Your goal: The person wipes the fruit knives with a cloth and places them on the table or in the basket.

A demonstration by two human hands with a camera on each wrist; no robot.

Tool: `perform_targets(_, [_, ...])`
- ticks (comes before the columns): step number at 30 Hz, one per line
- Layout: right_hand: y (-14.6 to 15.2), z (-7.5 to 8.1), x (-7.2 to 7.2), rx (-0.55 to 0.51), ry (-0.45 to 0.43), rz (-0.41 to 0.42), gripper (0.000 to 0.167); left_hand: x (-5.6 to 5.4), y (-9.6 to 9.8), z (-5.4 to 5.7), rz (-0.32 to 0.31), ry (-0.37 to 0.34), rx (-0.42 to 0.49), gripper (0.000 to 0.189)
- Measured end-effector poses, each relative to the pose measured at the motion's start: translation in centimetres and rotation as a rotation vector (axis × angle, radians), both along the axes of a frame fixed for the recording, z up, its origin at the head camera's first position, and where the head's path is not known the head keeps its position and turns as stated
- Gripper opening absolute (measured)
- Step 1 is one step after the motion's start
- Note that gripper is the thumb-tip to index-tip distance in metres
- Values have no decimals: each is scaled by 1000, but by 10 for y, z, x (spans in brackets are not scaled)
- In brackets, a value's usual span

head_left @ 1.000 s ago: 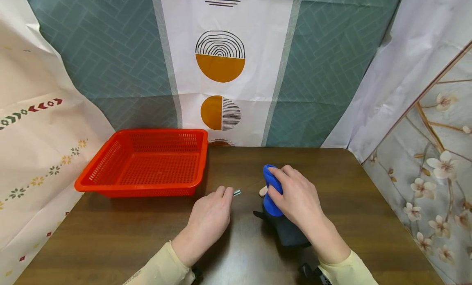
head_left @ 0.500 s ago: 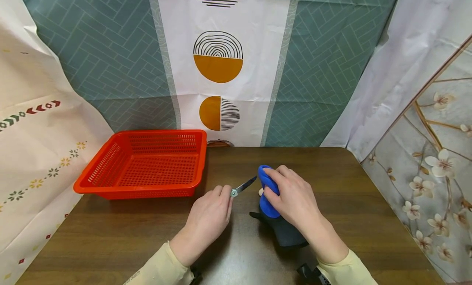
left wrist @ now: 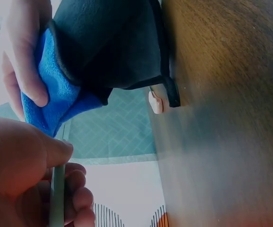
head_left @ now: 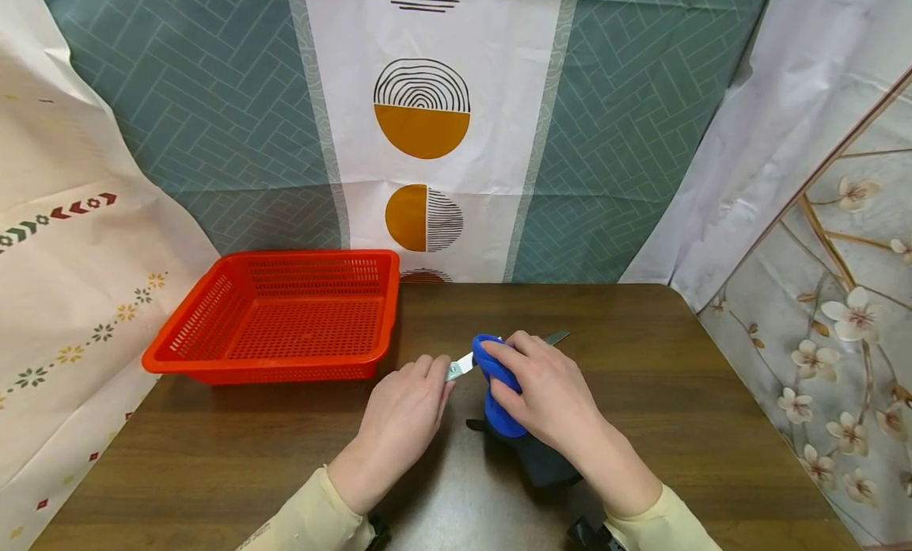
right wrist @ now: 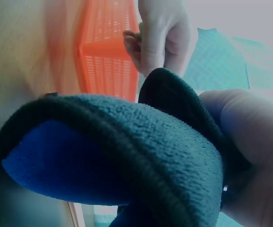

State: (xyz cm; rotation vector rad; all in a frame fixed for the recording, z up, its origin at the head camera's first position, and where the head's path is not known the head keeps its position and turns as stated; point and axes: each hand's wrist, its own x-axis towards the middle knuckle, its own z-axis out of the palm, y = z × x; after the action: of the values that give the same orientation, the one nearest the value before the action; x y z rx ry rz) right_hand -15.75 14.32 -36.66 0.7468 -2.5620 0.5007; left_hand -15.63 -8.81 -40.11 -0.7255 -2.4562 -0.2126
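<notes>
My left hand point(head_left: 406, 412) grips the pale green handle point(left wrist: 57, 194) of what looks like a folding knife. Its bare blade point(head_left: 466, 363) points right, with the far part behind a folded cloth point(head_left: 502, 412). The cloth has blue fleece on one side, a black side and a dark bound edge; a short black strap point(head_left: 475, 425) sticks out from it. My right hand point(head_left: 545, 397) pinches the blue part between thumb and fingers, close against the blade. In the right wrist view, the cloth point(right wrist: 174, 137) curls in front of the camera and hides the blade.
A red plastic basket point(head_left: 285, 369) stands on the wooden table point(head_left: 249, 448) at the back left. Beyond my right hand lies a grey blade-like tip point(head_left: 557, 337). A beige piece point(left wrist: 155, 101) rests on the table near the strap. Printed fabric point(head_left: 242, 139) hangs behind.
The knife blade came into view beside my left fingers. My right hand moved left with the cloth, which now covers the blade's far part. The grey tip beyond that hand has become visible.
</notes>
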Motion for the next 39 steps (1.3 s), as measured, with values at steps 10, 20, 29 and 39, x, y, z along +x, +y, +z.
perform_targets(10, [-12,-5,6,68,-6,34,43,2,1,0,-8,1,-18,26])
perform_targets(20, [-16,-10,6,106,13,37,44,4,3,-2,-24,42,-19,27])
perform_targets(29, [-12,-9,4,103,-1,10,43,3,3,-2,-53,43,2,26])
perform_targets(39, [-5,-6,1,98,8,-26,43,3,3,0,-42,22,-15,28])
